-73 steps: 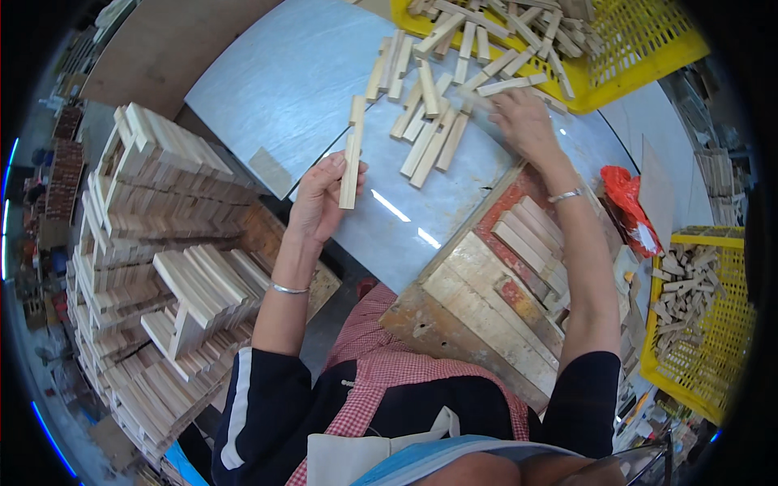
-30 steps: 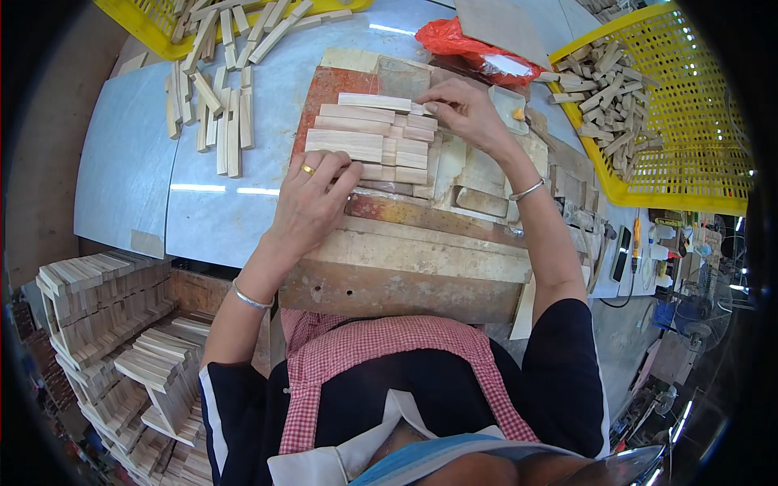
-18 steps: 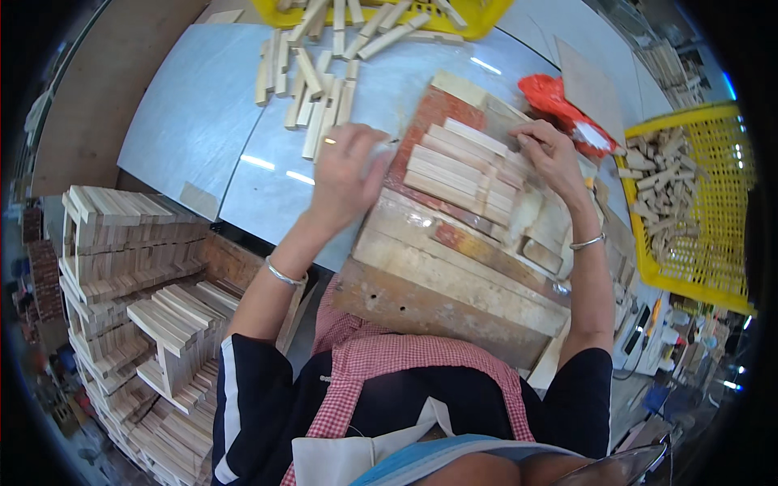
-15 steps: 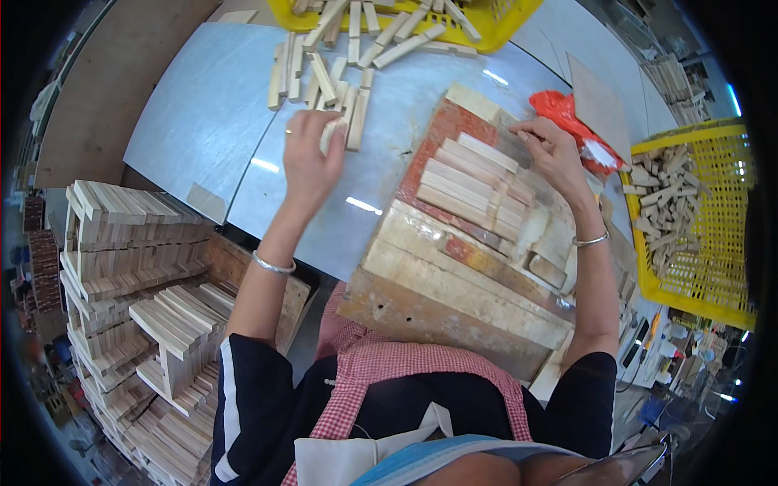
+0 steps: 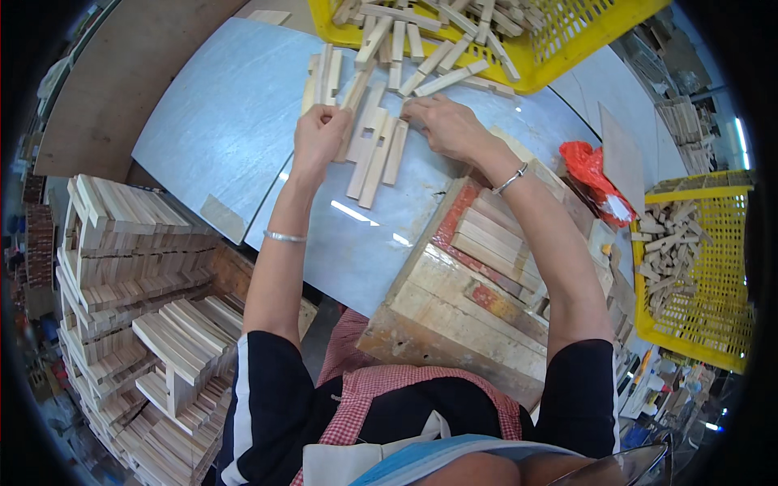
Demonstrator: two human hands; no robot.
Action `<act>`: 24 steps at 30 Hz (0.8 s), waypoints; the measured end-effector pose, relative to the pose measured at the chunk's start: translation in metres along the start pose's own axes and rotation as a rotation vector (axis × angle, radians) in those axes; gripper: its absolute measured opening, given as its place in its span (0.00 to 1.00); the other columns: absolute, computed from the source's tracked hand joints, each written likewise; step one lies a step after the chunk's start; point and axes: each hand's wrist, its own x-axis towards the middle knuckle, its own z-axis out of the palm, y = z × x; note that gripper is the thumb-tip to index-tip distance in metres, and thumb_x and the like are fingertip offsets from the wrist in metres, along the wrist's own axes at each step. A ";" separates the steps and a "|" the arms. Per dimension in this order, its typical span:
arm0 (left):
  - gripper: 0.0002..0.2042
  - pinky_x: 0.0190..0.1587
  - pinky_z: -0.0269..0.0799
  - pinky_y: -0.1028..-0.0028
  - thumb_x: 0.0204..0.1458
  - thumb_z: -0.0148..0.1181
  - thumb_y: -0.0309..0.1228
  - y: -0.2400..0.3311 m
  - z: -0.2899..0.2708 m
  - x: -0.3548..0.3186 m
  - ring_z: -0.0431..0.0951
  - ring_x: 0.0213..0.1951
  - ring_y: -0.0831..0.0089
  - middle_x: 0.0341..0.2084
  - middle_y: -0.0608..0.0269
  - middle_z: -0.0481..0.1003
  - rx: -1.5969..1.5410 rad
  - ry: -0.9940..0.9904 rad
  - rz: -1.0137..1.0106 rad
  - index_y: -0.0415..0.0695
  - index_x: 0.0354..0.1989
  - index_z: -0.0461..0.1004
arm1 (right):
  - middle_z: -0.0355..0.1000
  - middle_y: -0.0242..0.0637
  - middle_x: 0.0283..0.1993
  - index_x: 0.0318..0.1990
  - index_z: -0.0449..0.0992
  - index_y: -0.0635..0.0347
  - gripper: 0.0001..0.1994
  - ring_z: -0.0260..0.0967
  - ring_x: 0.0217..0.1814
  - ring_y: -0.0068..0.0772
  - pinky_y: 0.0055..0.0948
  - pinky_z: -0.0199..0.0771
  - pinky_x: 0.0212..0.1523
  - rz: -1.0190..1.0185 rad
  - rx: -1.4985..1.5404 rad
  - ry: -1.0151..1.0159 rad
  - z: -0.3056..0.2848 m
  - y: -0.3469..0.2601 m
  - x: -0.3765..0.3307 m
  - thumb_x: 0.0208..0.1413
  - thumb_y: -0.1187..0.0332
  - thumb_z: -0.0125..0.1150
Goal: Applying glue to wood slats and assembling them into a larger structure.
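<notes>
Slats (image 5: 374, 150) lie loose near the worktop's (image 5: 219, 130) far edge; I see my left hand (image 5: 318, 138) gripping some, right hand (image 5: 444, 125) open on others. Few are stacked on the block (image 5: 454, 316); most remain.

One red plastic bag, no labels or screens

A crumpled red plastic bag (image 5: 596, 180) with a little white at its lower end lies at the right of the frame, on the desk (image 5: 219, 138) edge, beside a yellow basket (image 5: 713, 324).
</notes>
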 end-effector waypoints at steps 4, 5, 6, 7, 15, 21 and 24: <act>0.12 0.39 0.72 0.72 0.60 0.50 0.31 -0.023 -0.026 -0.021 0.75 0.33 0.71 0.31 0.56 0.76 -0.859 -0.293 -0.122 0.32 0.41 0.72 | 0.70 0.38 0.47 0.43 0.73 0.57 0.14 0.68 0.50 0.45 0.39 0.72 0.47 0.046 0.063 -0.051 -0.002 -0.007 0.012 0.46 0.78 0.57; 0.13 0.39 0.73 0.73 0.61 0.49 0.31 -0.030 -0.029 -0.025 0.75 0.33 0.71 0.32 0.55 0.75 -1.071 -0.383 -0.135 0.30 0.44 0.70 | 0.70 0.38 0.47 0.41 0.73 0.58 0.13 0.69 0.49 0.47 0.40 0.72 0.47 0.045 0.037 -0.044 -0.003 -0.008 0.011 0.46 0.77 0.57; 0.15 0.39 0.73 0.74 0.61 0.48 0.31 -0.034 -0.032 -0.031 0.75 0.34 0.72 0.32 0.54 0.75 -1.283 -0.475 -0.144 0.28 0.46 0.69 | 0.70 0.38 0.47 0.41 0.73 0.58 0.13 0.69 0.49 0.47 0.40 0.72 0.47 0.031 0.043 -0.045 -0.002 -0.008 0.011 0.46 0.77 0.57; 0.15 0.38 0.74 0.75 0.62 0.46 0.30 -0.032 -0.035 -0.037 0.75 0.33 0.71 0.33 0.53 0.75 -1.365 -0.475 -0.187 0.27 0.48 0.67 | 0.70 0.38 0.46 0.40 0.73 0.57 0.12 0.69 0.48 0.46 0.39 0.72 0.46 0.015 -0.040 -0.061 -0.002 -0.006 0.009 0.45 0.77 0.57; 0.17 0.40 0.72 0.76 0.61 0.47 0.31 -0.036 -0.040 -0.069 0.75 0.36 0.69 0.36 0.51 0.73 -1.510 -0.669 -0.088 0.29 0.51 0.66 | 0.71 0.34 0.41 0.38 0.75 0.53 0.12 0.68 0.46 0.36 0.32 0.67 0.49 -0.230 -0.365 0.074 -0.012 0.013 -0.018 0.42 0.74 0.59; 0.12 0.45 0.69 0.72 0.56 0.56 0.29 -0.011 -0.042 -0.109 0.74 0.41 0.70 0.40 0.57 0.73 -0.867 -0.502 0.113 0.39 0.46 0.69 | 0.72 0.38 0.35 0.38 0.73 0.59 0.10 0.69 0.42 0.40 0.35 0.69 0.43 0.065 -0.324 0.033 -0.097 0.025 -0.084 0.48 0.69 0.62; 0.10 0.43 0.69 0.71 0.50 0.59 0.22 0.002 -0.024 -0.138 0.73 0.39 0.71 0.38 0.59 0.72 -0.500 -0.503 0.398 0.39 0.42 0.71 | 0.74 0.45 0.35 0.41 0.76 0.63 0.13 0.71 0.38 0.42 0.36 0.71 0.42 0.376 0.059 0.203 -0.120 0.029 -0.135 0.53 0.64 0.60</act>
